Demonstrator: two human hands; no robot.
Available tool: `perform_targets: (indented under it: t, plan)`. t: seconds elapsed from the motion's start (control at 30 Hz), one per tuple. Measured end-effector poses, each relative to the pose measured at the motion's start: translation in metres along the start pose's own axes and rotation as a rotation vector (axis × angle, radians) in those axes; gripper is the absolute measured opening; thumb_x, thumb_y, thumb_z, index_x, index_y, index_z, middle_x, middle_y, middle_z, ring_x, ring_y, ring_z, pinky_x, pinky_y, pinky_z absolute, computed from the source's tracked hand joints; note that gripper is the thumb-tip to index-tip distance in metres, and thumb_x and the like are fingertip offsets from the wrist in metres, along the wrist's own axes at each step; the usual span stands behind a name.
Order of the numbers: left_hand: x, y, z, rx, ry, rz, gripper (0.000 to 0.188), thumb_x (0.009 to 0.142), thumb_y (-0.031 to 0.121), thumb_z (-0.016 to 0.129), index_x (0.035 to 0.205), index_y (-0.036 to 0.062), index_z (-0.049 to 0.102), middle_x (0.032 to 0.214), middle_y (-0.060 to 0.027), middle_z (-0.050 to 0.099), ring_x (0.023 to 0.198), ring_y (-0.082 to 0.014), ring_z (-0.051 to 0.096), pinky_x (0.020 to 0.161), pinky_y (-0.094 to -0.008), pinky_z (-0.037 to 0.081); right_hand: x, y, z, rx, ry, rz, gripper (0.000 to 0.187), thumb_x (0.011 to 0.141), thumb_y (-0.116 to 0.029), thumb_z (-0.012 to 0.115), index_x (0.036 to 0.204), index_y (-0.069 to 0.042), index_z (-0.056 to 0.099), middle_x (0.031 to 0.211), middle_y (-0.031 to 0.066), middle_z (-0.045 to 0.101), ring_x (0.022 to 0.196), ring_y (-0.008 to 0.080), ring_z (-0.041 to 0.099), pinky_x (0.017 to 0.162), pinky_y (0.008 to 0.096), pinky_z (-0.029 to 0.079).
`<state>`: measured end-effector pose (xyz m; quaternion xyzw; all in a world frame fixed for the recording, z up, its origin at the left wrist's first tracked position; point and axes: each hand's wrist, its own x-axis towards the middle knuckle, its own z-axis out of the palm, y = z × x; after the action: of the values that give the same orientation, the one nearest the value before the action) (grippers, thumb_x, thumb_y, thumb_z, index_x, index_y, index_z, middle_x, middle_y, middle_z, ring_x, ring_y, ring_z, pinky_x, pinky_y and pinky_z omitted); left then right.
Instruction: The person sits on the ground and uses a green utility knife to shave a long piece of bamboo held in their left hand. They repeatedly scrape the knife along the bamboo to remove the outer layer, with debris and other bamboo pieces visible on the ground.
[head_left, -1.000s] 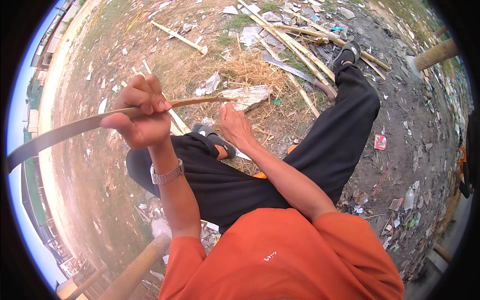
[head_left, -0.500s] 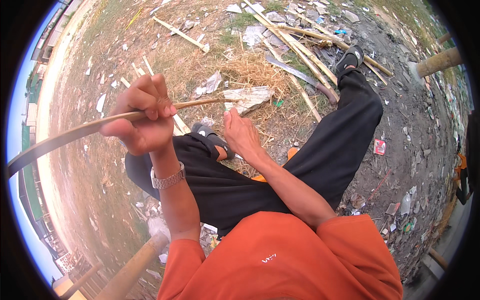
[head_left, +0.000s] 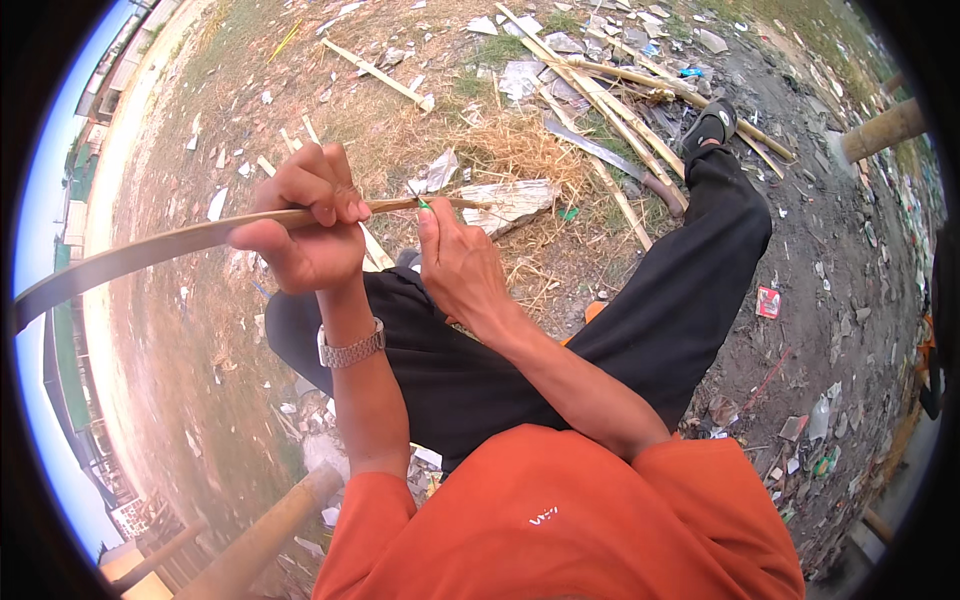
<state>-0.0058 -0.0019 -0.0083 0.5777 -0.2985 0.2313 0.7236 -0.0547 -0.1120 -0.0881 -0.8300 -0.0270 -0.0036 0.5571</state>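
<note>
A long, bent bamboo strip (head_left: 180,238) runs from the left rim across to the middle of the view. My left hand (head_left: 315,225), with a metal watch on its wrist, pinches the strip between curled fingers and thumb. My right hand (head_left: 458,262) is closed beside the strip's thin far end, its thumb upright against it. A small green object (head_left: 424,203) shows at that thumb tip, touching the strip; most of it is hidden, so its kind is unclear.
A machete (head_left: 610,157) lies on the ground near my right foot, beside several split bamboo poles (head_left: 625,115). A pale, weathered slab (head_left: 512,205) rests among dry straw beyond my hands. Bamboo posts (head_left: 885,130) stand at the right, and litter covers the dirt.
My right hand has moved left along the strip, closer to my left hand. The green object now shows at its thumb. My left hand keeps its pinch on the strip.
</note>
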Motion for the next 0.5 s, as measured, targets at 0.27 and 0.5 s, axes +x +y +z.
perform_targets:
  t: [0.27, 0.5]
  plan:
    - [-0.002, -0.001, 0.002, -0.013, -0.044, 0.024, 0.073, 0.086, 0.071, 0.031, 0.057, 0.0045, 0.040, 0.051, -0.0059, 0.038, 0.043, -0.0124, 0.034, 0.043, -0.0236, 0.028, -0.005, -0.003, -0.005, -0.043, -0.002, 0.016, 0.026, 0.098, -0.026, 0.036, 0.089, -0.003, 0.044, 0.056, 0.0230, 0.054, 0.056, 0.0437, 0.058, 0.056, 0.0520, 0.045]
    - [-0.001, 0.002, 0.011, -0.003, -0.022, -0.005, 0.071, 0.087, 0.070, 0.030, 0.057, 0.0065, 0.039, 0.052, -0.0020, 0.033, 0.044, -0.0115, 0.031, 0.042, -0.0209, 0.028, -0.013, 0.106, 0.013, -0.261, -0.109, 0.272, 0.034, 0.098, -0.029, 0.032, 0.096, 0.001, 0.048, 0.067, 0.0291, 0.058, 0.069, 0.0465, 0.059, 0.064, 0.0545, 0.045]
